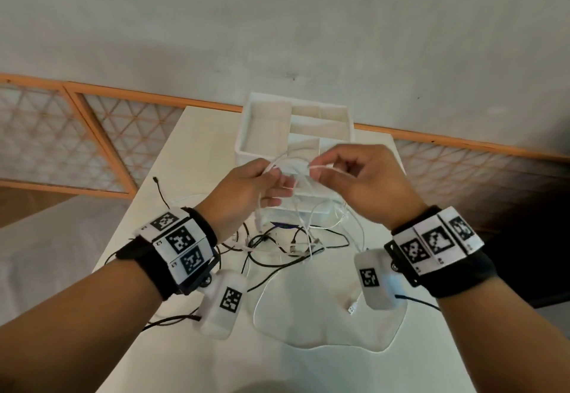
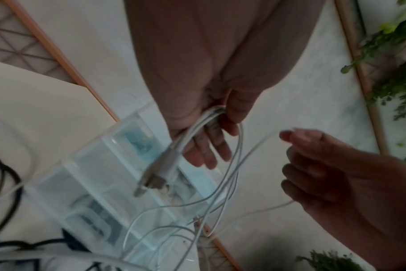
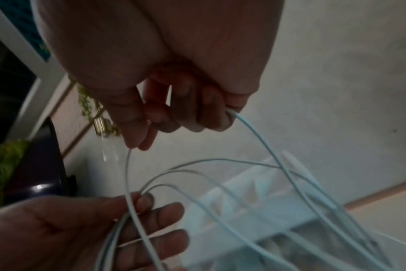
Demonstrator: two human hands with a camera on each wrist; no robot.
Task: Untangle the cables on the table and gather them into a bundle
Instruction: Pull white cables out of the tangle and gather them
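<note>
Above the tabletop, just in front of the white box, the left hand grips looped white cables while the right hand pinches one strand, so gathering has begun and pulling it free from the black cables likely comes next.

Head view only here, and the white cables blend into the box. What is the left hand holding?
Observer: The left hand pins a folded bunch of cable under the thumb. Two plugs hang below the fingers.
Operator: And the right hand?
Observer: The right hand holds one strand in curled fingers. It comes out on both sides of the hand, and one side drops across the left hand's fingers.
Operator: Anything beside the table?
Observer: Green plants along the lattice.
</note>
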